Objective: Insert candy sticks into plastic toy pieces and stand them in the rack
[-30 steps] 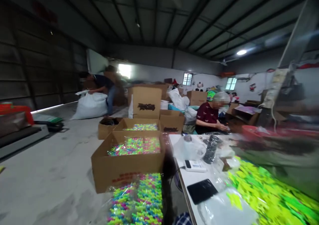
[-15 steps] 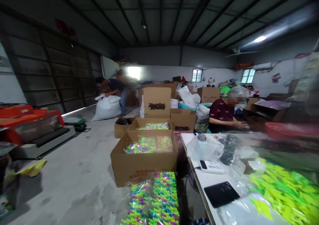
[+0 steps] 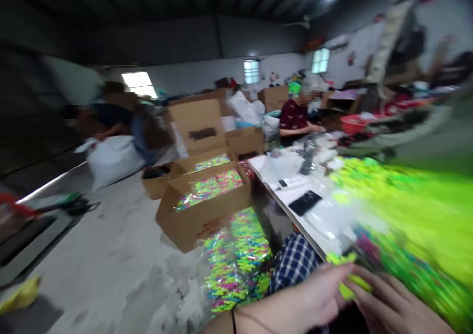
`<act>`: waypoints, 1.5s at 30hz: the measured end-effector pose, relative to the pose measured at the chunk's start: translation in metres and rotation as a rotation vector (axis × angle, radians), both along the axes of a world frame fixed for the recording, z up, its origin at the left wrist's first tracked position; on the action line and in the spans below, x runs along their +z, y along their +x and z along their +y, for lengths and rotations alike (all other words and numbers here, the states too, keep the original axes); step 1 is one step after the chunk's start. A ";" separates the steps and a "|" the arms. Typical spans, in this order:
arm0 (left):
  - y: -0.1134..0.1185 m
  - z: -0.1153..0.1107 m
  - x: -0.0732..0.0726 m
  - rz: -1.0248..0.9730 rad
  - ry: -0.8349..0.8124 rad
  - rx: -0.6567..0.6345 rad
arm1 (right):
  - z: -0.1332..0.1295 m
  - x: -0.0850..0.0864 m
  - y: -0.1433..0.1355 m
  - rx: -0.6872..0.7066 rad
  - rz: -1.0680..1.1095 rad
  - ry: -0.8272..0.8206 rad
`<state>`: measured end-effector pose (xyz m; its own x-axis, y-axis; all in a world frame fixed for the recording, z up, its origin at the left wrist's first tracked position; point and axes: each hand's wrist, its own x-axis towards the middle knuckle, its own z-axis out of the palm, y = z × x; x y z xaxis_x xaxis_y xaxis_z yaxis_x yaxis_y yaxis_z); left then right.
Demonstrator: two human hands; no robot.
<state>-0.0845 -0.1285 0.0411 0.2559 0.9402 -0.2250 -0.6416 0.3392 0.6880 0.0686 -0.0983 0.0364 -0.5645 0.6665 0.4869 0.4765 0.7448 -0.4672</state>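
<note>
My left hand (image 3: 323,294) reaches in from the bottom, a dark cord round its wrist, its fingers closed at the table's edge. Beside it, my right hand (image 3: 395,302) is closed too, fingertips meeting the left ones. Small neon-yellow plastic pieces (image 3: 349,287) show between the two hands; motion blur hides their exact shape. A heap of the same yellow-green colour (image 3: 424,201) covers the right side of the white table (image 3: 264,169). Nearer my hands lies a blurred pile of multicoloured pieces (image 3: 410,260).
A black phone (image 3: 305,203) lies by the table's left edge. Left of the table stand clear bags of colourful pieces (image 3: 249,240) and an open carton (image 3: 207,220) with more. One co-worker (image 3: 293,117) sits beyond the table; another (image 3: 114,117) bends over a white sack (image 3: 114,159).
The view has swung down and to the right. Both my hands have come into sight at the bottom right, with yellow pieces between them.
</note>
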 end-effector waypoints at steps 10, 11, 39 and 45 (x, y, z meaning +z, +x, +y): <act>0.004 -0.028 0.014 -0.034 0.047 0.062 | -0.114 0.036 -0.016 -0.522 0.699 -0.278; 0.006 -0.029 0.010 -0.040 0.041 0.070 | -0.117 0.029 -0.016 -0.535 0.772 -0.320; 0.043 0.016 -0.035 0.058 -0.107 -0.143 | -0.070 -0.072 -0.020 -0.484 1.290 -0.983; 0.037 0.022 -0.038 0.097 -0.116 -0.202 | -0.069 -0.070 -0.021 -0.524 1.042 -0.886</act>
